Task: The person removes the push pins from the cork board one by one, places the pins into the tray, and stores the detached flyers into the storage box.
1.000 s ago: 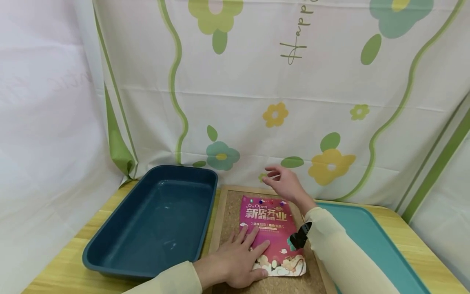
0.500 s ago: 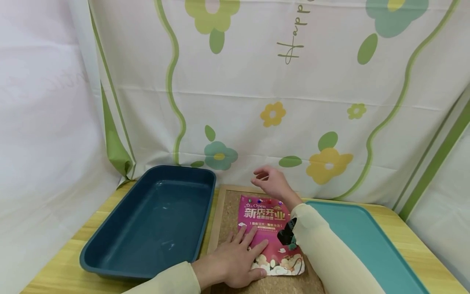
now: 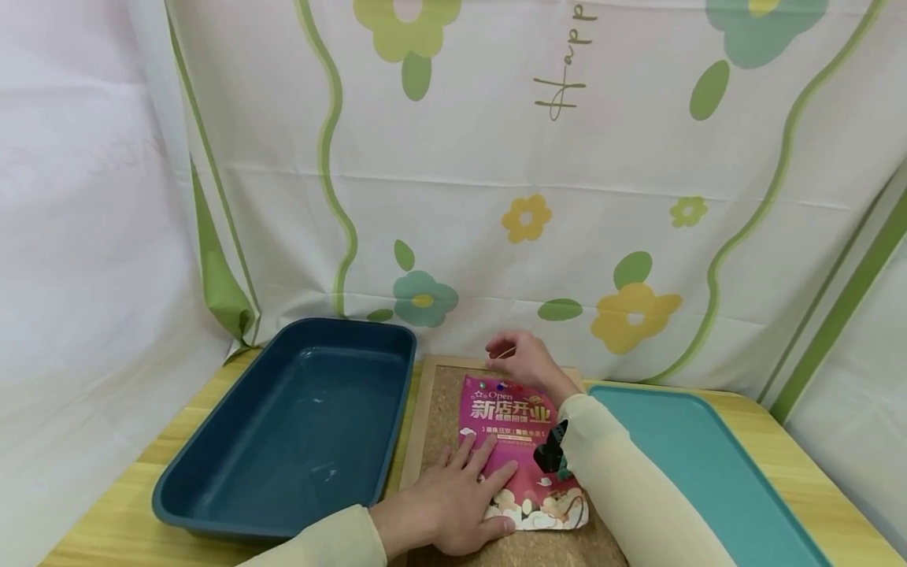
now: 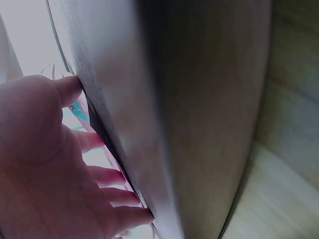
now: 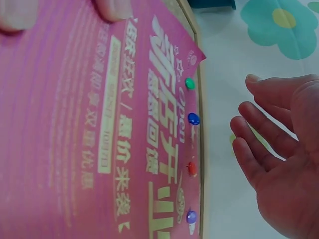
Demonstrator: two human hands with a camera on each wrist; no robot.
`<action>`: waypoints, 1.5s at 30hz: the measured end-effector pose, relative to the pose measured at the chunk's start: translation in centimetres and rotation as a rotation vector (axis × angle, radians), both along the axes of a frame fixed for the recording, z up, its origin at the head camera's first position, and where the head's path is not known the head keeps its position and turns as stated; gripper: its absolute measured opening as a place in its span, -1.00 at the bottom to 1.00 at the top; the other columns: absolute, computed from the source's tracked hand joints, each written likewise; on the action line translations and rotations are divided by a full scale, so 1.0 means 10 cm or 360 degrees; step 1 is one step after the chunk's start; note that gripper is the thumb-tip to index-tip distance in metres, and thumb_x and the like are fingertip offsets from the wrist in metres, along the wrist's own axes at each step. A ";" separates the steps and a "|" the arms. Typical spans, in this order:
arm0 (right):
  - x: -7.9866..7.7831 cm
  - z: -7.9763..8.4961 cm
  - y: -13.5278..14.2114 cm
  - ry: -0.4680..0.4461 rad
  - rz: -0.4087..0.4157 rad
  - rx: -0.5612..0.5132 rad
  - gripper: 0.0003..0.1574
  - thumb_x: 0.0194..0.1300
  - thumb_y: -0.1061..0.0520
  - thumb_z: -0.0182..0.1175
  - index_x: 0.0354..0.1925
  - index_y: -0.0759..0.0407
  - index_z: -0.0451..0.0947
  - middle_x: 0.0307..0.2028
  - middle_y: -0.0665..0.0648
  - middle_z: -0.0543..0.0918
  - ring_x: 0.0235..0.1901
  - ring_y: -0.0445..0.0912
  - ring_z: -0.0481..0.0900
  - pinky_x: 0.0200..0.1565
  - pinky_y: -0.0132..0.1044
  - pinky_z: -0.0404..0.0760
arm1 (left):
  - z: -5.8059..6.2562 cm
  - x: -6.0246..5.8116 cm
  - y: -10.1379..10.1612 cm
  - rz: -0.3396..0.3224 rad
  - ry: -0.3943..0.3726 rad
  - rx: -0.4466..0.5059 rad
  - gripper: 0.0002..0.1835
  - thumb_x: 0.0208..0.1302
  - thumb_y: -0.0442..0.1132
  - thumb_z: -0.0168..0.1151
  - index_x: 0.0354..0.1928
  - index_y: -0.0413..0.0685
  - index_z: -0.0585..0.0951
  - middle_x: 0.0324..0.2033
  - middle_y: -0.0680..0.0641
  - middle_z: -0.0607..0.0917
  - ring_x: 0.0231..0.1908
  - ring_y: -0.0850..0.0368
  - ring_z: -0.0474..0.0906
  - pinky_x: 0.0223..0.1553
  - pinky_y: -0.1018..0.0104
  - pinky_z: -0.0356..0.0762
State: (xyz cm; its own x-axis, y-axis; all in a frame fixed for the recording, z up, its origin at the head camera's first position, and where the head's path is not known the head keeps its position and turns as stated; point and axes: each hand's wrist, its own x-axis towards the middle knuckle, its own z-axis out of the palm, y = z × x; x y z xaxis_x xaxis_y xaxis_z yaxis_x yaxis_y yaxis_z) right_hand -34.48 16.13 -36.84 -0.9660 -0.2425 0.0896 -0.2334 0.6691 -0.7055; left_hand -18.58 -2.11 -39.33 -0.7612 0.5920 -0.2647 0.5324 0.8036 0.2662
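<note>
A pink poster [image 3: 517,457] with gold lettering lies on a wood-framed corkboard [image 3: 441,402]. Along its top edge sit several coloured push pins, among them a green one [image 5: 190,83], a blue one [image 5: 194,119] and a red one [image 5: 192,169]. My left hand [image 3: 457,504] rests flat on the poster's lower left part and the cork beside it, fingers spread. My right hand [image 3: 526,364] hovers by the board's top edge, beyond the pins. Its fingers are loosely bent, and in the right wrist view nothing shows between them.
A deep dark blue tray [image 3: 283,441] stands left of the board. To the right lies a shallow teal tray [image 3: 708,472], partly behind the right sleeve. Both rest on a wood-grain table [image 3: 801,449]. A white flowered cloth [image 3: 453,157] hangs behind.
My right hand has shifted slightly left along the board's top edge, then dipped a little. The left hand stays on the poster, and the pins look unchanged.
</note>
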 end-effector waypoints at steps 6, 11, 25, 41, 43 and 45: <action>-0.01 -0.05 -0.02 -0.0027 0.0018 -0.0003 -0.64 0.49 0.13 0.34 0.17 0.22 0.68 0.06 0.19 0.74 0.05 0.05 0.68 0.02 -0.11 0.75 | 0.00 0.01 -0.01 0.0018 -0.0026 0.0011 -0.23 0.45 0.43 0.06 0.64 0.61 0.17 0.72 0.09 0.04 0.71 -0.22 -0.06 0.60 -0.31 0.17; -0.01 -0.10 -0.05 -0.0071 0.0014 -0.0023 -0.68 0.49 0.14 0.33 0.15 0.19 0.69 0.04 0.16 0.73 0.01 0.02 0.68 0.01 -0.13 0.75 | -0.01 0.03 -0.04 0.0028 -0.0041 0.0013 -0.24 0.46 0.43 0.05 0.64 0.61 0.18 0.72 0.10 0.04 0.71 -0.22 -0.05 0.60 -0.31 0.17; -0.04 -0.19 -0.04 -0.0152 0.0018 -0.0005 -0.72 0.46 0.14 0.38 0.09 0.14 0.73 -0.05 0.09 0.76 -0.03 -0.04 0.68 0.14 -0.05 0.68 | -0.03 0.01 -0.03 0.0034 -0.0015 0.0023 -0.23 0.45 0.45 0.05 0.64 0.60 0.18 0.72 0.10 0.03 0.71 -0.22 -0.06 0.60 -0.31 0.17; -0.01 -0.28 0.00 -0.0108 0.0028 0.0099 -0.83 0.42 0.18 0.39 -0.04 0.08 0.79 -0.14 0.07 0.77 -0.15 -0.07 0.66 -0.08 -0.20 0.64 | -0.02 0.00 0.01 0.0017 -0.0003 0.0001 -0.23 0.45 0.45 0.05 0.64 0.61 0.17 0.72 0.10 0.03 0.71 -0.21 -0.06 0.60 -0.31 0.17; -0.01 -0.29 -0.01 -0.0109 0.0031 0.0101 -0.84 0.42 0.18 0.39 -0.05 0.07 0.80 -0.15 0.06 0.77 -0.17 -0.08 0.65 -0.09 -0.21 0.64 | -0.02 0.00 0.01 0.0018 0.0001 -0.0001 -0.23 0.46 0.45 0.04 0.64 0.60 0.18 0.72 0.10 0.03 0.71 -0.21 -0.06 0.60 -0.31 0.17; -0.01 -0.29 -0.02 -0.0117 0.0029 0.0096 -0.84 0.43 0.18 0.38 -0.06 0.06 0.80 -0.15 0.06 0.77 -0.17 -0.09 0.65 -0.10 -0.22 0.63 | -0.03 0.01 0.01 0.0016 0.0008 -0.0007 -0.23 0.46 0.45 0.03 0.64 0.60 0.18 0.72 0.10 0.03 0.71 -0.21 -0.06 0.60 -0.30 0.17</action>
